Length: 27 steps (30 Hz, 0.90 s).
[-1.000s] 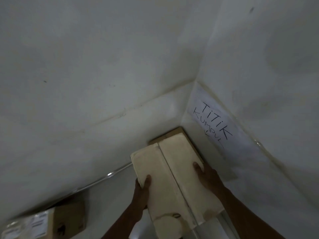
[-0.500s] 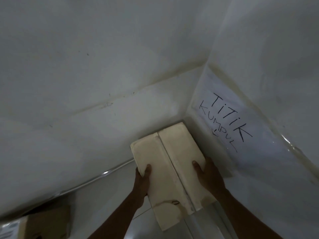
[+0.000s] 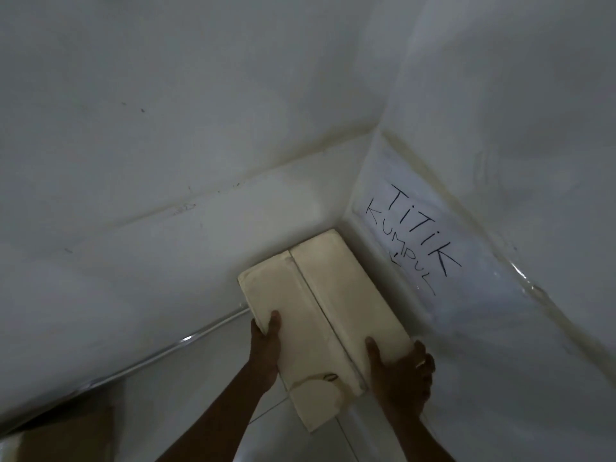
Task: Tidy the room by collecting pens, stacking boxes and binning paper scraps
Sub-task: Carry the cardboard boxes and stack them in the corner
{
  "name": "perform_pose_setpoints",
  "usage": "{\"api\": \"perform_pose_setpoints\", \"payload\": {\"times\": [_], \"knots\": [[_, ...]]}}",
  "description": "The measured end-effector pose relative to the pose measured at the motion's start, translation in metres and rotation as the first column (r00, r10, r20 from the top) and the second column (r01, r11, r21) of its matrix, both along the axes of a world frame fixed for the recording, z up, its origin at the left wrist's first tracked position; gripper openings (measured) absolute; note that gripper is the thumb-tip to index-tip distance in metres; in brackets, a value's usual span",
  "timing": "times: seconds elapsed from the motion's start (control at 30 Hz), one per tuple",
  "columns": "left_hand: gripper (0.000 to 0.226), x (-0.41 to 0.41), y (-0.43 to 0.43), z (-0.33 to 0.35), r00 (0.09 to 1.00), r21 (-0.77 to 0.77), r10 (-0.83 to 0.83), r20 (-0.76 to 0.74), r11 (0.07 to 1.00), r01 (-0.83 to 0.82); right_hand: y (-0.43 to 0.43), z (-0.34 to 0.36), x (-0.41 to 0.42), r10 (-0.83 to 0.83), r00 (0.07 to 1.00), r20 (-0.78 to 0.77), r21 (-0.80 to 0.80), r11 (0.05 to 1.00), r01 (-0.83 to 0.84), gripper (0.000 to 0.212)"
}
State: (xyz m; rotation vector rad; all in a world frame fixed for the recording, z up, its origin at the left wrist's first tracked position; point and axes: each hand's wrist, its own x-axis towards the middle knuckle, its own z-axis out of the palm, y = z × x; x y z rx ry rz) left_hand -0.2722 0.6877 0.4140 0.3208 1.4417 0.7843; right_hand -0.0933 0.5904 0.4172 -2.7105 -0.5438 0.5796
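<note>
- Box: a pale, flat carton with a seam down its lid, held out in front of the person. Its long axis runs away from them into the corner where 2 walls meet.
- Left hand grips the left long edge partway along, thumb on top, fingers hidden underneath.
- Right hand grips the near right corner, thumb on the lid, fingers wrapped down the side. It sits nearer the person than the left.
- The far end lies close below the handwritten sign on the right wall. In this dim light I cannot tell whether the box touches the walls or rests on anything beneath.
- The coming move is probably a short push or lowering straight along that axis, shared by both hands.
- A brown cardboard box sits well apart at lower left.
</note>
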Motion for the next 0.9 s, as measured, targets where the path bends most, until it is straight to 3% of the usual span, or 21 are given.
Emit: {"api": "perform_pose_setpoints", "payload": {"times": [0.1, 0.17, 0.37, 0.57, 0.8, 0.9], "knots": [[0.052, 0.006, 0.006, 0.003, 1.000, -0.006, -0.007, 0.005, 1.000, 0.007, 0.006, 0.000, 0.005, -0.235, 0.926, -0.296, 0.080, 0.960, 0.269, 0.108], [0.053, 0.009, 0.012, 0.003, 1.000, -0.020, -0.012, 0.016, 1.000, 0.013, 0.013, -0.002, 0.006, -0.261, 0.883, -0.390, 0.076, 0.946, 0.314, 0.102], [0.059, 0.023, 0.029, 0.006, 0.995, -0.098, -0.103, 0.012, 0.990, 0.103, 0.027, -0.004, 0.025, -0.237, 0.896, -0.376, 0.101, 0.951, 0.294, 0.097], [0.063, 0.020, 0.038, 0.000, 0.973, -0.133, -0.206, -0.101, 0.972, 0.192, 0.034, -0.006, 0.028, -0.205, 0.898, -0.389, 0.072, 0.965, 0.252, 0.099], [0.076, -0.005, 0.027, 0.016, 0.878, -0.237, -0.410, -0.248, 0.904, 0.355, 0.024, 0.024, 0.029, -0.134, 0.913, -0.386, -0.108, 0.989, 0.100, 0.097], [0.068, -0.018, 0.024, 0.040, 0.804, -0.212, -0.491, -0.335, 0.871, 0.444, 0.027, 0.052, 0.027, -0.031, 0.941, -0.338, -0.124, 0.992, -0.011, 0.101]]}}
